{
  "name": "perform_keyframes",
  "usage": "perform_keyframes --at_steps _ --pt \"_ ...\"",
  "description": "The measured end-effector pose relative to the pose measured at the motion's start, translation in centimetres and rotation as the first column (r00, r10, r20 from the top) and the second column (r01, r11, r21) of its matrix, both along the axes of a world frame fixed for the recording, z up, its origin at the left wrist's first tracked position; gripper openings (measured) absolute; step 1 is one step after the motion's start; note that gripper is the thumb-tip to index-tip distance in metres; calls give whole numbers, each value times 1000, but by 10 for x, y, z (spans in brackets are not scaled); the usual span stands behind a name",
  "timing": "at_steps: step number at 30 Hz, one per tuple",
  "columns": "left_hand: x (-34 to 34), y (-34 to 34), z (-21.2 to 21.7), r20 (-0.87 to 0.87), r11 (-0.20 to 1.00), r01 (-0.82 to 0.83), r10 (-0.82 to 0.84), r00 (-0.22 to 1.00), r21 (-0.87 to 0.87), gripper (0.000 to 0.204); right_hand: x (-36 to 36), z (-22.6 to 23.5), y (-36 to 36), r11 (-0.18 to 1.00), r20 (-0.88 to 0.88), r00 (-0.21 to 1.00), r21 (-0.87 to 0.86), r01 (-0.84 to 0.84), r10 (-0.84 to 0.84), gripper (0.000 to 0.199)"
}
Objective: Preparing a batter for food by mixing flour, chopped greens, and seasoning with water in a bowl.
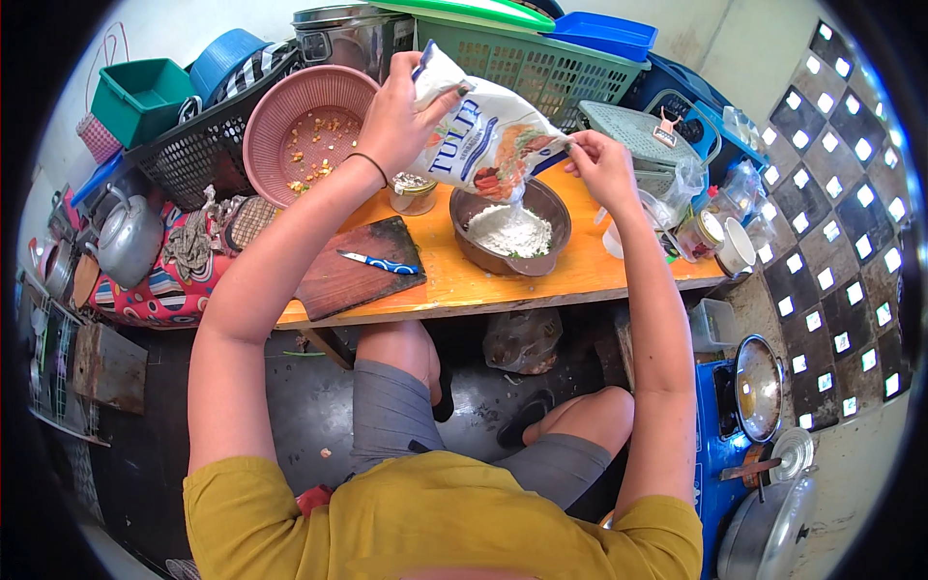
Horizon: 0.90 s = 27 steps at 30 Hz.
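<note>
Both hands gripping flour bag (483, 135): L hand (401, 116) clenched on top end, R hand (601, 166) pinching lower corner, bag tilted over brown bowl (510, 232) mid-bench. White heap already in bowl, bag looks partly full, pour prob. ongoing. Bowl sits near front edge of orange bench (464, 280); knife (379, 262) on cutting board (353, 271) to L, jars crowd R, little free room.

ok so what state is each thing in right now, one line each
white plastic flour bag: tilted, open corner down, held over the bowl
brown round bowl: upright, white flour heaped inside
left hand: gripping the bag's upper end
right hand: pinching the bag's lower corner
blue-handled knife: lying flat on the board
dark wooden cutting board: flat on the table
pink round colander: tilted, scraps inside
</note>
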<state>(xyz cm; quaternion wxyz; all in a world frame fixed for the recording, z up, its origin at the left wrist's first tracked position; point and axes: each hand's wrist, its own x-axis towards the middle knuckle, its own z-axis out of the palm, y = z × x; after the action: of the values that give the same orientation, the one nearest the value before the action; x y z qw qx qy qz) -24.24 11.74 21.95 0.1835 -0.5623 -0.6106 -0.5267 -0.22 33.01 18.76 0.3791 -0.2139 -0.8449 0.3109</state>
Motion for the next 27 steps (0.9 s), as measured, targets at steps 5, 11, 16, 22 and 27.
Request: perform_keyframes --at_steps 5,11,16,22,27 --pt "4 -9 -14 154 999 19 -25 988 39 51 -4 8 -2 999 -3 1000 35 -9 9 15" --pt "24 -30 -52 479 968 56 -170 861 244 53 -27 27 -14 989 11 998 137 -63 62 13" --pt "33 -46 -92 523 899 -36 -221 823 436 52 -54 58 -34 902 77 993 415 -117 94 16" --pt "58 -54 -110 705 738 -255 -394 590 625 58 -103 117 -79 768 38 954 583 -263 298 16" --pt "76 -42 -109 694 670 -186 -679 237 719 65 -128 152 -107 745 210 951 592 -307 225 32"
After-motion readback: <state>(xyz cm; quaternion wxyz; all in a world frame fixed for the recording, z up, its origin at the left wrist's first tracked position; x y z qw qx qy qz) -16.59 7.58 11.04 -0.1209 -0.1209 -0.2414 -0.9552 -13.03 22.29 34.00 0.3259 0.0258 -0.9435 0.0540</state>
